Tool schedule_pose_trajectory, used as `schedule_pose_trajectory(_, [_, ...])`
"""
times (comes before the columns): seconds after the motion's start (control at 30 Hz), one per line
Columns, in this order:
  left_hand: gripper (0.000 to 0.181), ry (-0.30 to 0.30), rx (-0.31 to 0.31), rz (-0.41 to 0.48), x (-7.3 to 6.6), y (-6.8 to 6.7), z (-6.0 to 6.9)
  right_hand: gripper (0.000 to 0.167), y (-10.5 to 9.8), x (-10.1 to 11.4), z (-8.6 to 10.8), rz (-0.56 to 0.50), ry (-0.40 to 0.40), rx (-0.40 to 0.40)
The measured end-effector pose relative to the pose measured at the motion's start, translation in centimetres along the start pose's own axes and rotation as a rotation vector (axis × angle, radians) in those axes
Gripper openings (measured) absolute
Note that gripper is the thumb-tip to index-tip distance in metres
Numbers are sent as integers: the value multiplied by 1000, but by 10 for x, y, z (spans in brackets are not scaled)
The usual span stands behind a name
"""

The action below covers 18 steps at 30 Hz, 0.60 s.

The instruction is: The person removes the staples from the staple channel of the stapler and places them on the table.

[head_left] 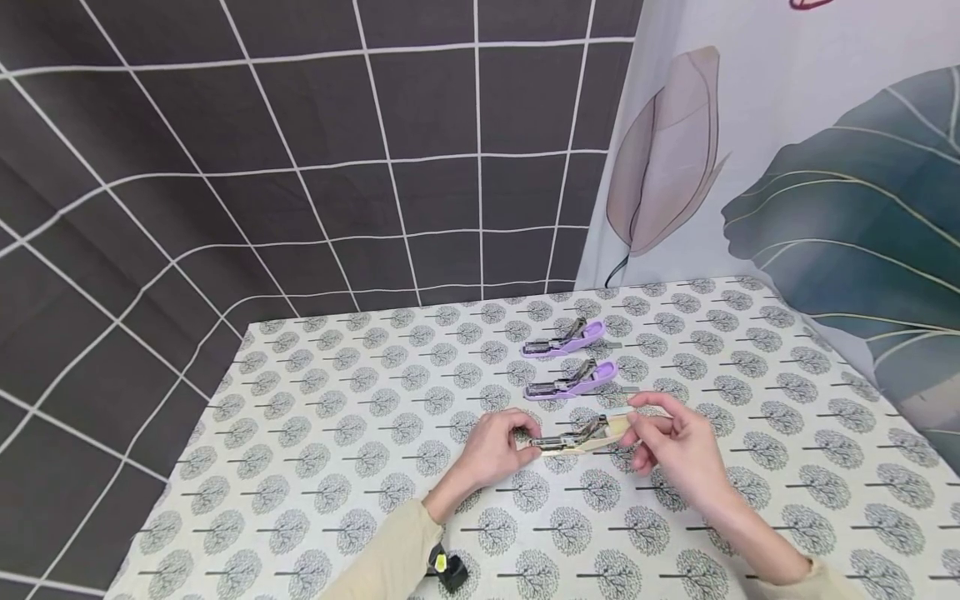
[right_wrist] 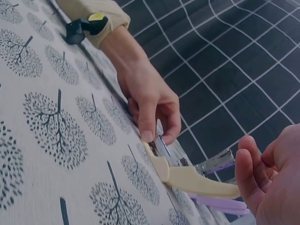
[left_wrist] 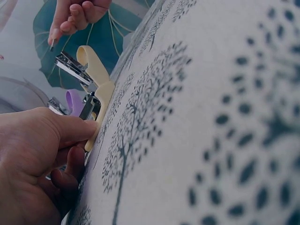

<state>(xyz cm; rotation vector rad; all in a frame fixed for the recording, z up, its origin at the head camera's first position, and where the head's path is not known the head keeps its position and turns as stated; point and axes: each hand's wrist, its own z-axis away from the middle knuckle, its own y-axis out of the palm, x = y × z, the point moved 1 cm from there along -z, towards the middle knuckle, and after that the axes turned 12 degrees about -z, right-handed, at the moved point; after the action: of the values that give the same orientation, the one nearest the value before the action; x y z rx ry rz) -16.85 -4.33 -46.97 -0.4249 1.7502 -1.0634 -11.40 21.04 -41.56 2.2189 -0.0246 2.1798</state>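
A cream stapler (head_left: 581, 443) lies folded open on the patterned cloth. My left hand (head_left: 497, 448) pinches its narrow end between thumb and fingers. In the left wrist view, the metal magazine of the stapler (left_wrist: 104, 93) stands raised from the cream body. My right hand (head_left: 681, 446) is at the stapler's wide end, its thumb and index finger pinching a small grey strip (head_left: 619, 411), which looks like a row of staples. The right wrist view shows the left hand (right_wrist: 149, 101) on the stapler (right_wrist: 199, 182), while the right hand's (right_wrist: 276, 180) fingertips are partly turned away.
Two purple staplers, a nearer one (head_left: 573, 382) and a farther one (head_left: 564, 340), lie opened behind the cream one. A short grey strip (head_left: 613, 345) is beside the farther one. Dark grid curtain (head_left: 435, 150) and leaf-print cloth (head_left: 855, 208) border the table (head_left: 360, 533).
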Motion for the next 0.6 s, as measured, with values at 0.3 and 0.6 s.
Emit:
schedule_pose_trajectory(0.3, [19, 3, -4, -8, 0, 0, 1, 25, -13, -3, 1, 18, 27, -28])
schedule_pose_trajectory(0.6, [18, 16, -7, 5, 0, 0, 0, 23, -29, -10, -2, -2, 55, -42])
